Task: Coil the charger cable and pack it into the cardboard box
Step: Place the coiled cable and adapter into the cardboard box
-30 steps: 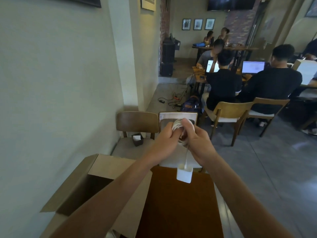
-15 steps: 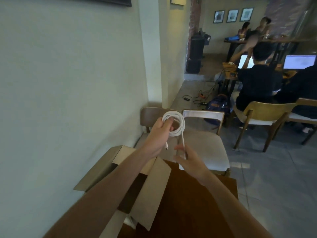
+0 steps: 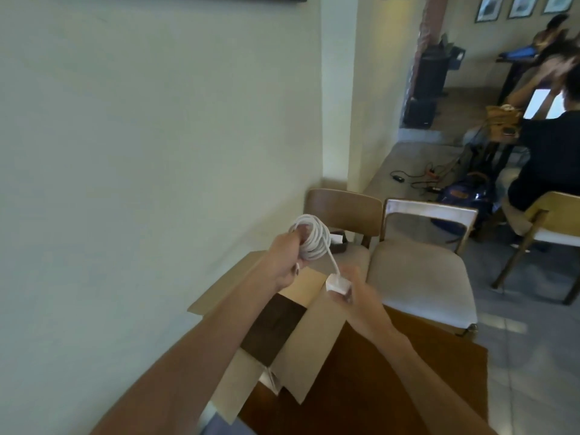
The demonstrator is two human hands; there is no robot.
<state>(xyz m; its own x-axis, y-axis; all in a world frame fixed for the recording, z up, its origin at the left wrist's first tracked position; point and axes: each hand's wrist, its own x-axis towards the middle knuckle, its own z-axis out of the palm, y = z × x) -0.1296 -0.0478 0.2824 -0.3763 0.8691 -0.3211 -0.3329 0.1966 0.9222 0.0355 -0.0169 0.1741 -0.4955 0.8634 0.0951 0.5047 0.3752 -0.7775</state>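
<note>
Nearly done | head view: left hand [image 3: 284,262] clenches the coiled charger cable [image 3: 310,238] above the open cardboard box [image 3: 314,337] on the counter [image 3: 408,387] | right hand [image 3: 351,285] pinches the white plug block [image 3: 337,285] | left: pack it all inside.

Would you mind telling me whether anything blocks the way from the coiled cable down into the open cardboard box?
Nothing visible does. The left hand holds the coiled cable and the right hand holds the charger brick, both above the cardboard box, whose flaps stand open; only the left forearm crosses part of the opening.
</note>
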